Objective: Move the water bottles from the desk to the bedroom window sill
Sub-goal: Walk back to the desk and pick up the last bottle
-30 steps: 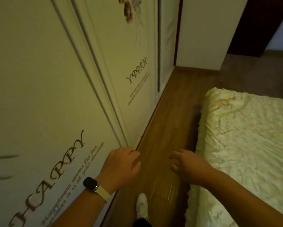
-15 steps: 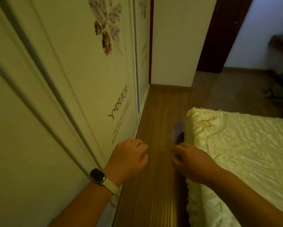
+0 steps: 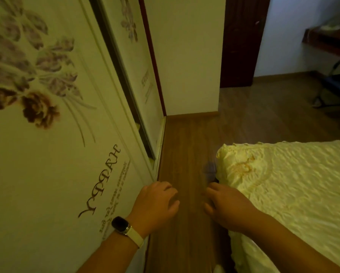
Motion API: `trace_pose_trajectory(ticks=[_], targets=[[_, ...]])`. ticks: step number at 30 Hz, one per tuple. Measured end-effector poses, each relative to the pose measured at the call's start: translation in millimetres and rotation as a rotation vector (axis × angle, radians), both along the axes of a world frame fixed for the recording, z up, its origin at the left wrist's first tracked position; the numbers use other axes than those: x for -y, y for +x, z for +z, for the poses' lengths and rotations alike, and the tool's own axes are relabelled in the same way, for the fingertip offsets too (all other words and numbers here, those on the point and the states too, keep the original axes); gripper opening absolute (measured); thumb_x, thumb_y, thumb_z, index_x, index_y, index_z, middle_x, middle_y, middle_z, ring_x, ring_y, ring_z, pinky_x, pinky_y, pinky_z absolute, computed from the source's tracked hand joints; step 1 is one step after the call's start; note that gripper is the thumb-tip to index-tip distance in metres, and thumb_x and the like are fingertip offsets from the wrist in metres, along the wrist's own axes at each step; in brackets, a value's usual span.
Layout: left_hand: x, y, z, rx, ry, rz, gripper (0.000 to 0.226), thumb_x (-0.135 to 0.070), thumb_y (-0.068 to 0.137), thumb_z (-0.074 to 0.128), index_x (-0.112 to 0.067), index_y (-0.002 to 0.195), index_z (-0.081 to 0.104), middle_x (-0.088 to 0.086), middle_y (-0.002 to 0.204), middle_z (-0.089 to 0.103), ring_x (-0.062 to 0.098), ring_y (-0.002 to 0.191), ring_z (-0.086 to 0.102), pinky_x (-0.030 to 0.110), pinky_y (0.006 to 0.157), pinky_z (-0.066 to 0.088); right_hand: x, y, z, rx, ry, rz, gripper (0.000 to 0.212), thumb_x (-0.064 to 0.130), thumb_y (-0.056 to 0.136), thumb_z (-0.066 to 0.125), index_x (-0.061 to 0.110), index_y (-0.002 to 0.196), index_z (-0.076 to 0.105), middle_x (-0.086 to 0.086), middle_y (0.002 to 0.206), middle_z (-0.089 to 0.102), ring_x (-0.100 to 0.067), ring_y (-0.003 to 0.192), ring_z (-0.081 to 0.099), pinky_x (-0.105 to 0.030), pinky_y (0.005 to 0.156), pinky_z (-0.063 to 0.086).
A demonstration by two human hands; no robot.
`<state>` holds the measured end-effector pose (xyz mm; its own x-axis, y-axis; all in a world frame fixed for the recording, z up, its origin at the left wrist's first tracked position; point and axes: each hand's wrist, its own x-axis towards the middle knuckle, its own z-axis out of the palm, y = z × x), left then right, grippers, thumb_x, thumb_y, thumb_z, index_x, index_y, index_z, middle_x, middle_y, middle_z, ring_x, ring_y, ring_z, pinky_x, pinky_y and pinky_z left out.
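No water bottle, desk top or window sill shows clearly in the head view. My left hand [image 3: 156, 203], with a dark watch on a pale strap at the wrist, hangs in front of me over the wooden floor, fingers loosely curled and holding nothing. My right hand [image 3: 227, 206] is level with it, just left of the bed's corner, also empty with curled fingers. A narrow gap of floor separates the two hands.
A wardrobe [image 3: 52, 134] with flower prints and "HAPPY" lettering lines the left. A bed [image 3: 293, 184] with a pale yellow cover fills the right. A wooden floor strip [image 3: 184, 146] runs between them toward a white wall corner [image 3: 192, 66] and a dark door frame [image 3: 240, 42]. Dark furniture [image 3: 334, 40] stands beyond.
The view has advanced along the strip between wardrobe and bed and lifted, showing more of the doorway and the room beyond. Both hands stay empty in front of me.
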<state>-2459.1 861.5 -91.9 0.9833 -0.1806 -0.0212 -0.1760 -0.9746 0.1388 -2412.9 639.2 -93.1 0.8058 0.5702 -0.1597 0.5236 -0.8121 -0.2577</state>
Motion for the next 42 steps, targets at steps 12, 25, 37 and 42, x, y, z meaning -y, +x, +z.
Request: trace_pose_trajectory(ticks=[12, 25, 37, 42], targets=[[25.7, 169.4, 22.8, -0.006, 0.028, -0.022, 0.044, -0.051, 0.099, 0.039, -0.031, 0.135, 0.053, -0.01, 0.139, 0.052, 0.01, 0.128, 0.043, 0.031, 0.107, 0.03, 12.1, 174.4, 24.7, 0.002, 0.107, -0.002, 0.037, 0.047, 0.099, 0.043, 0.026, 0.128, 0.054, 0.005, 0.122, 0.053, -0.017, 0.111, 0.054, -0.031, 0.088, 0.047], [-53.7, 385.7, -4.5, 0.097, -0.108, -0.104, 0.055, -0.054, 0.09, 0.027, -0.028, 0.118, 0.067, -0.009, 0.122, 0.064, 0.011, 0.116, 0.057, 0.03, 0.099, 0.035, -59.1, 374.1, 15.1, -0.01, -0.022, -0.038, 0.038, 0.044, 0.099, 0.045, 0.025, 0.13, 0.056, 0.003, 0.127, 0.055, -0.019, 0.108, 0.057, -0.035, 0.089, 0.051], [-126.2, 593.9, 16.9, 0.154, -0.073, -0.161, 0.041, -0.048, 0.094, 0.039, -0.029, 0.118, 0.066, -0.008, 0.122, 0.064, 0.012, 0.116, 0.056, 0.034, 0.099, 0.038, -116.0, 547.9, 47.3, 0.061, -0.027, -0.15, 0.044, 0.047, 0.101, 0.041, 0.029, 0.141, 0.048, 0.006, 0.139, 0.051, -0.015, 0.12, 0.052, -0.031, 0.099, 0.045], [-132.0, 663.4, -1.6, 0.072, -0.091, -0.169, 0.035, -0.044, 0.099, 0.044, -0.031, 0.129, 0.058, -0.011, 0.134, 0.055, 0.009, 0.126, 0.046, 0.031, 0.107, 0.031, -112.8, 617.7, 21.9, 0.026, -0.034, -0.173, 0.045, 0.049, 0.1, 0.041, 0.03, 0.141, 0.048, 0.006, 0.14, 0.051, -0.015, 0.122, 0.051, -0.032, 0.101, 0.044]])
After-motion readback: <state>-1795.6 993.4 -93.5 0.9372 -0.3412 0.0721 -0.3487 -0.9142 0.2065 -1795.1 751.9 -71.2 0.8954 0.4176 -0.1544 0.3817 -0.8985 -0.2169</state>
